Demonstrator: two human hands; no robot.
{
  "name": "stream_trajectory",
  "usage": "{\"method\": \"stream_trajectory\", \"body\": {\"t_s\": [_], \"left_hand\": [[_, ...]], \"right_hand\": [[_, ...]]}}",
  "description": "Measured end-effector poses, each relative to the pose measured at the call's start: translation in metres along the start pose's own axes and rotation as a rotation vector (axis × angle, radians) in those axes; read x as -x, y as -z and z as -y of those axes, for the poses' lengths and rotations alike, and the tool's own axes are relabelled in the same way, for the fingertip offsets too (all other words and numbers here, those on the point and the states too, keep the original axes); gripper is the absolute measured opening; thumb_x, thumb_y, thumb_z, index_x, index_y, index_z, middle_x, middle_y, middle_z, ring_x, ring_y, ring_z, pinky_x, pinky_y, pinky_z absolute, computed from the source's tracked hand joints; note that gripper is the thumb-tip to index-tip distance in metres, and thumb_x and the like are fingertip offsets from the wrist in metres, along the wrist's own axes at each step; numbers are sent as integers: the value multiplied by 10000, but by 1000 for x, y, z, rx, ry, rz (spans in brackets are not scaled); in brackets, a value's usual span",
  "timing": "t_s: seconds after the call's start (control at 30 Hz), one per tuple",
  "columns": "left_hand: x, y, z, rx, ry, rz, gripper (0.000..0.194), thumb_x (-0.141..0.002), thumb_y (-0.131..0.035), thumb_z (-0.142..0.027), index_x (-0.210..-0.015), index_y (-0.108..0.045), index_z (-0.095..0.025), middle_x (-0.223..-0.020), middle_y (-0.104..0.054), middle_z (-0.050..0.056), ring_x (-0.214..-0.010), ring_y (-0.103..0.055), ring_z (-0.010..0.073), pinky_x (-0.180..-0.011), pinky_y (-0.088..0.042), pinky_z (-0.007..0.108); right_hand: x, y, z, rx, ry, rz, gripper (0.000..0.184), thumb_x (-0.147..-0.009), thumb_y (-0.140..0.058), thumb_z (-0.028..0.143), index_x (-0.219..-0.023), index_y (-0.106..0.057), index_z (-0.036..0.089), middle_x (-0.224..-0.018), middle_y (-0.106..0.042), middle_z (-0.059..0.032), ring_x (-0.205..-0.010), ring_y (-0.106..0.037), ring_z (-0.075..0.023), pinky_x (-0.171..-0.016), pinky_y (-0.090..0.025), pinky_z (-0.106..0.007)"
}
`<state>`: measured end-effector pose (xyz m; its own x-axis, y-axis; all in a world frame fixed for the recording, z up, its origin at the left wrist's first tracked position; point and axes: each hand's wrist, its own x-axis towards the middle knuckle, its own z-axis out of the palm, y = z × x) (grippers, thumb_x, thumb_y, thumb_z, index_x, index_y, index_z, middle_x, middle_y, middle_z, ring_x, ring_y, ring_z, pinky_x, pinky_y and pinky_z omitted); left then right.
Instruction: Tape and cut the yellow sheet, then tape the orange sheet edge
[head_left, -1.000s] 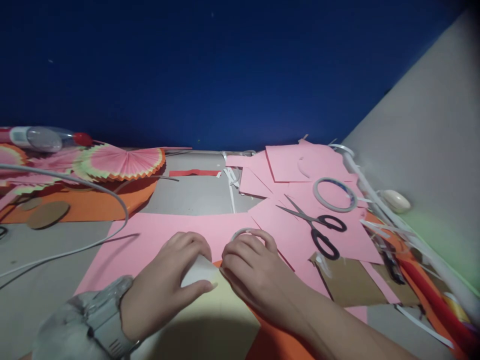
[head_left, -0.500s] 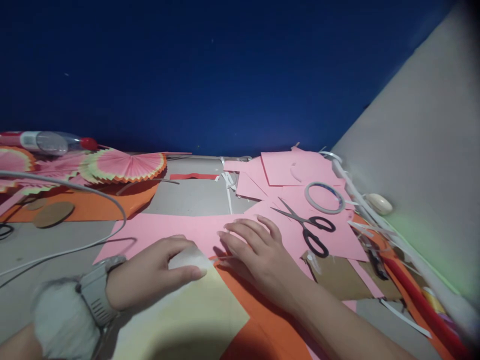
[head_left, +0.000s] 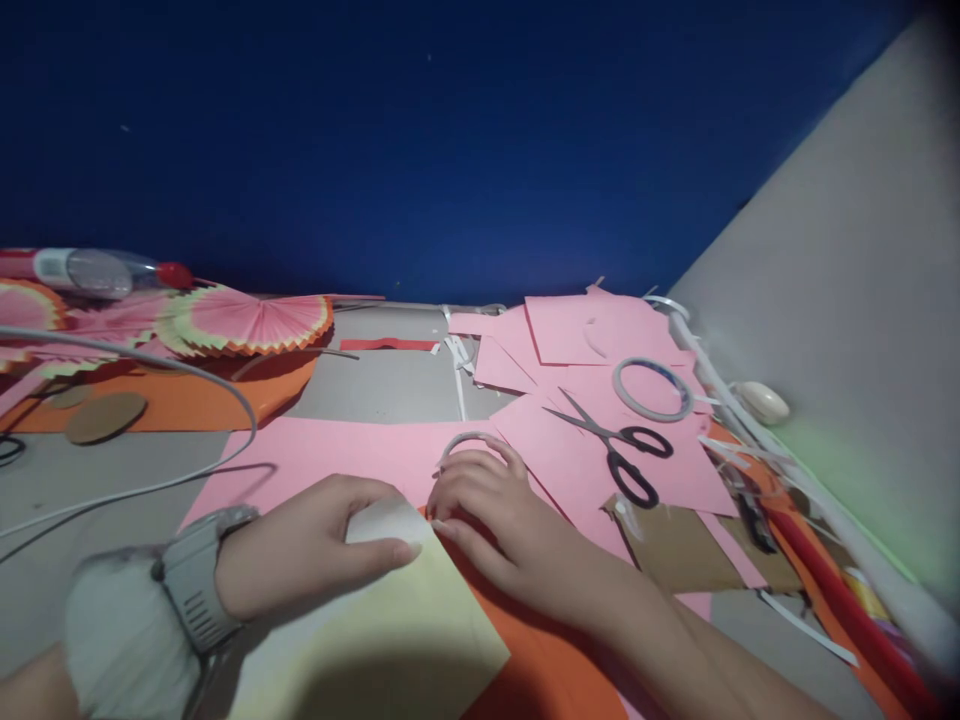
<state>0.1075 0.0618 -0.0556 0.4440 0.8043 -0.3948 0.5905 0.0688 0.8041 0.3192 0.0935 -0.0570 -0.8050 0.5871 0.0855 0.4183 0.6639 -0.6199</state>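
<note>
Left fingers (head_left: 390, 553) loosely hold paper (head_left: 397, 620); right fingers (head_left: 471, 487) curl at its corner.

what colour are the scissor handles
The scissor handles are black, clearest in the head view.

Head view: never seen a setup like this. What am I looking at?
No robot here: these are a person's bare hands, seen by one camera worn on the head, looking forward and down.

The left hand pinches the corner of a pale yellow paper sheet. The right hand is curled at that corner, near a pale ring; its grip is hard to make out.

On the grey surface lie large pink paper sheets, with open black-handled scissors and a white tape roll on them. Pleated pink paper fans sit to the left.
</note>
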Motion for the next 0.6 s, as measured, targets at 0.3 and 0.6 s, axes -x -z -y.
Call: {"method": "stream_trajectory", "body": {"t_s": [0.3, 0.6], "left_hand": [[-3, -5, -3, -98, 61, -35, 386, -713, -613, -530, -704, -543, -151, -667, -519, -55, -617, -451, 86, -529, -319, 191], [-3, -8, 3, -77, 25, -6, 339, -749, -591, -508, -735, -566, -170, -698, -563, -60, -627, -495, 87, -535, -335, 187]], "right_hand": [[-3, -3, -1, -69, -45, -7, 63, -899, -446, 176, -852, -486, 162, -841, -506, 16, -872, -430, -102, -924, -260, -299], [-3, -7, -3, -13, -70, -2, 127, -931, -405, 233, -850, -479, 168, -859, -497, 8, -894, -401, -130, -932, -226, -330]]}}
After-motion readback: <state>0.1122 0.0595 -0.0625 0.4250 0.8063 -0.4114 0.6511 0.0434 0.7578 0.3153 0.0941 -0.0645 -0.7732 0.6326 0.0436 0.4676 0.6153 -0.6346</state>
